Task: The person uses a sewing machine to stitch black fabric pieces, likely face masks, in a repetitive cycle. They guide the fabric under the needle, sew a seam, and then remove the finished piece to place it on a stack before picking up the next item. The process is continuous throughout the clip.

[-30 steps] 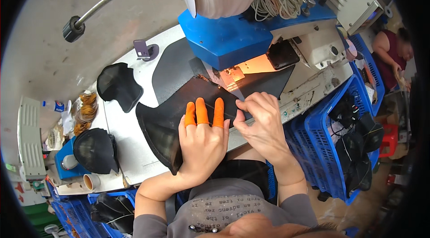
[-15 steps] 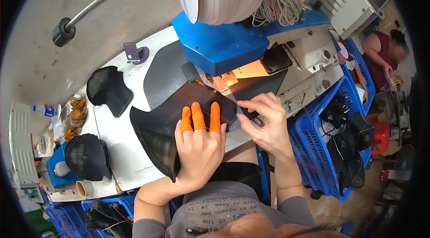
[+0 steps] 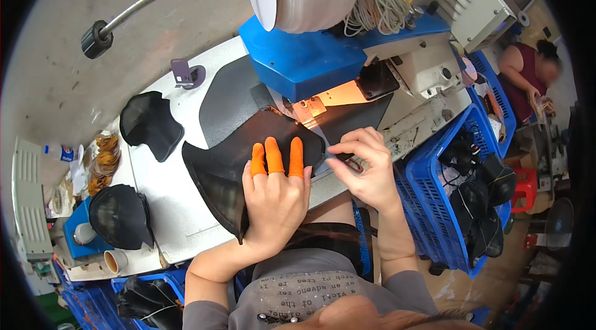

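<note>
A black curved shoe-upper-like piece (image 3: 220, 162) lies on the white sewing-machine table, its near end bent upward. My left hand (image 3: 275, 196) rests flat on it, fingers stretched out, with orange finger cots on three fingertips. Just beyond the right edge of the piece, my right hand (image 3: 366, 165) has its thumb and forefinger drawn together in a pinch; whatever is between them is too small to make out. The far edge of the piece reaches the lit metal needle plate (image 3: 308, 108), under the blue machine head (image 3: 301, 60).
More black pieces (image 3: 151, 125) lie on the table's left side, one stack (image 3: 121, 217) near a paper roll (image 3: 115, 260). A phone (image 3: 377, 81) rests behind the plate. Blue crates (image 3: 428, 206) of black pieces stand at my right. Another person (image 3: 524, 78) sits far right.
My right thumb and forefinger have come closer together beside the piece's edge. My left hand stays flat on the piece. The whole view has shifted slightly.
</note>
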`<state>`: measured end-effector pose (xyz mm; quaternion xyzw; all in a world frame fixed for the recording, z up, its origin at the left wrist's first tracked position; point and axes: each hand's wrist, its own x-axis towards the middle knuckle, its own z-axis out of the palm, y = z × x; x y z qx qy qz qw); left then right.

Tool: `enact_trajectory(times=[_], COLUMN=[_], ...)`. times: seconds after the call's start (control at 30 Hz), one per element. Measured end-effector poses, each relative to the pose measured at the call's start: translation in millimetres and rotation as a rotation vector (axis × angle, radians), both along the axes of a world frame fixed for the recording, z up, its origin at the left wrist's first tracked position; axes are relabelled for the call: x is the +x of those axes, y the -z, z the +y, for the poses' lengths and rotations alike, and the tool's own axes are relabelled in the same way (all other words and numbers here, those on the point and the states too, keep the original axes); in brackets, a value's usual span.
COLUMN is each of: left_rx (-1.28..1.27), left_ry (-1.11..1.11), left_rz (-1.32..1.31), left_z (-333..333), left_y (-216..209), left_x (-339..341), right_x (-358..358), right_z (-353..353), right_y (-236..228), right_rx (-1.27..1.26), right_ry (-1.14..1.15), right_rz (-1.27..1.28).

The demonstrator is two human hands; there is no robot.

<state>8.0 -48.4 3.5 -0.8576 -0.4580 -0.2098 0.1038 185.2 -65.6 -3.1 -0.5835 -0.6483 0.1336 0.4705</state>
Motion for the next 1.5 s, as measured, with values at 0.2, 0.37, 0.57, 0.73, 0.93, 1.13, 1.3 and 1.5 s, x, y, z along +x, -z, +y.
enact_trajectory(times=[0.2, 0.37, 0.57, 0.73, 0.93, 1.13, 1.3, 1.5], left_rx=[0.018, 0.017, 0.025, 0.036, 0.045, 0.04, 0.046, 0.02], left_ry=[0.011, 0.011, 0.021, 0.024, 0.026, 0.028, 0.031, 0.099], left_rz=[-0.003, -0.019, -0.022, -0.028, -0.025, -0.034, -0.038, -0.031], left_z=[0.0, 0.9, 1.1, 0.5, 0.7, 1.3, 2.1, -1.0], left_y=[1.2, 1.5, 1.9, 3.1, 4.4, 5.8, 6.6, 3.0], left_x=[0.5, -0.7, -0.3, -1.1, -1.4, -1.8, -1.8, -9.6], right_x=[-8.5, -13.1, -3.3, -4.4, -10.1, -11.5, 11.7, 52.9], right_z=[0.9, 1.3, 0.2, -1.5, 2.8, 4.0, -6.5, -38.6], right_y=[-6.8, -11.2, -12.6, -19.7, -19.6, -17.0, -10.8, 8.4], right_rx=[0.022, -0.04, -0.055, -0.054, -0.002, 0.009, -0.043, -0.273], right_ry=[0.021, 0.008, -0.03, -0.075, -0.073, -0.039, 0.087, 0.467], right_rz=[-0.21, -0.421, -0.329, -0.252, -0.372, -0.401, -0.24, -0.034])
